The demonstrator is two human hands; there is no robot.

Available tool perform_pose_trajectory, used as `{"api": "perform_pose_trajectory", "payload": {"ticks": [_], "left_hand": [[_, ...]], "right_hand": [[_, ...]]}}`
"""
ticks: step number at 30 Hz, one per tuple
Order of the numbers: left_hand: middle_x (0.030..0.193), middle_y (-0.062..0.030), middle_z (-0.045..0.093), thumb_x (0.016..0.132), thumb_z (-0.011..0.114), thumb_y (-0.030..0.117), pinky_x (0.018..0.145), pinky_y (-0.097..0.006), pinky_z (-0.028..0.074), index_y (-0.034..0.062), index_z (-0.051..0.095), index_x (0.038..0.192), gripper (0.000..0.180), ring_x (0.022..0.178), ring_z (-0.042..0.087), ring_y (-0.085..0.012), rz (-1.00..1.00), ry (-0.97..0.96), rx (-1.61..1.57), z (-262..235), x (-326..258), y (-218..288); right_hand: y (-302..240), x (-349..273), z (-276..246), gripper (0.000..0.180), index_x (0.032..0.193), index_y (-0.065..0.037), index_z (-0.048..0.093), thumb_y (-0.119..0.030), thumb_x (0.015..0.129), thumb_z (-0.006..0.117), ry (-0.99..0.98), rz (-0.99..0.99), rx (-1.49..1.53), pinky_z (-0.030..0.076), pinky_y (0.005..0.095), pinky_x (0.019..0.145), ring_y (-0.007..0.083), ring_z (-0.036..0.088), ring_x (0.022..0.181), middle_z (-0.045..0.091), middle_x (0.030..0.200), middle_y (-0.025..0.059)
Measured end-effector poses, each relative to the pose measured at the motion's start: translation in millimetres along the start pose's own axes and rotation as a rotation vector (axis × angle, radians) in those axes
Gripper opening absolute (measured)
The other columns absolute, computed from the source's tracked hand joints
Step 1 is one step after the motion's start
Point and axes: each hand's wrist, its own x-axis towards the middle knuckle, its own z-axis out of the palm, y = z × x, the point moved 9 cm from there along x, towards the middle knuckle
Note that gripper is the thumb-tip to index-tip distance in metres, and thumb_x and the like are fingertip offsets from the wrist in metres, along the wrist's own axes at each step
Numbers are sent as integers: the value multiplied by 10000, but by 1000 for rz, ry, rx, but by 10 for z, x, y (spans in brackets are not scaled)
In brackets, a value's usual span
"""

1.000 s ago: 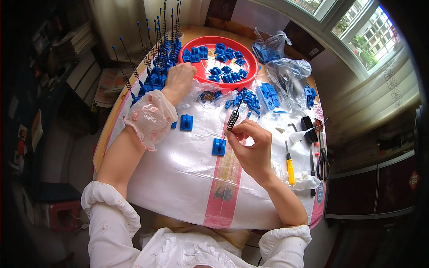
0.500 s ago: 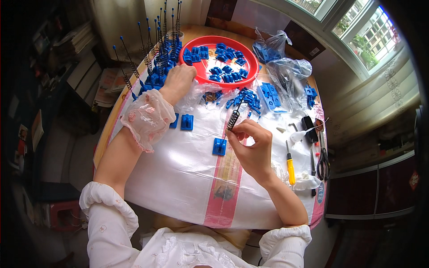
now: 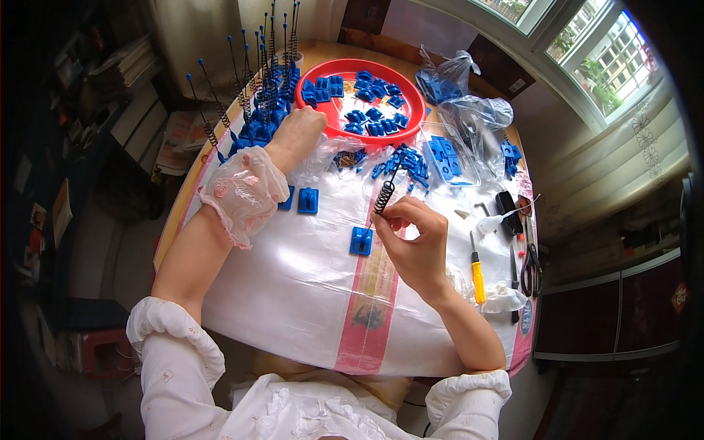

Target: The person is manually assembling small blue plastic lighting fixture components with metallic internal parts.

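My right hand (image 3: 411, 231) pinches a black coil spring (image 3: 384, 196) on a thin rod between thumb and fingers. Just below its fingertips, a blue square base (image 3: 360, 240) lies on the table cover. My left hand (image 3: 299, 136) is at the left rim of a red round tray (image 3: 424, 110), back of the hand up, fingers curled; what they hold, if anything, is hidden. Blue clip-like parts (image 3: 323, 88) in the tray are close to those fingers. Another blue base (image 3: 308, 201) lies below the left hand, with a second one partly behind the sleeve.
Finished-looking blue bases with upright springs and rods (image 3: 268, 103) crowd the far left. Loose blue parts (image 3: 405, 165) lie before the tray, near a clear plastic bag (image 3: 477, 114). Rightward are a yellow-handled screwdriver (image 3: 478, 282), a white bottle (image 3: 490, 223) and scissors (image 3: 532, 268).
My left hand has shifted slightly to the right and nearer me along the tray rim. My right hand stays almost in place with the spring.
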Motion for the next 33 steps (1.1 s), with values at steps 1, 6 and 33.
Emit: {"api": "perform_pose_trajectory", "payload": {"ticks": [1,6,33], "left_hand": [[922,-225,752,819,689,-18,817,-404,620,-3,767,909,120,901,762,-344,5,2,0,6,4,-25],[888,-219,736,784,712,8,881,-429,583,2,781,854,98,919,725,-356,-55,12,-103,14,28,-56],[946,-82,758,916,723,134,732,-350,587,51,782,1022,147,778,722,-249,11,258,-323,-1028,-218,412]], "right_hand": [[-7,1,6,59,823,26,719,23,801,774,1,-3,3,497,303,635,181,634,660,668,744,92],[11,-3,-2,59,831,28,723,23,802,775,0,3,0,503,300,638,183,646,667,680,758,94],[0,1,8,59,829,29,722,23,798,773,-5,-5,-10,499,309,627,189,644,659,676,748,97]]}}
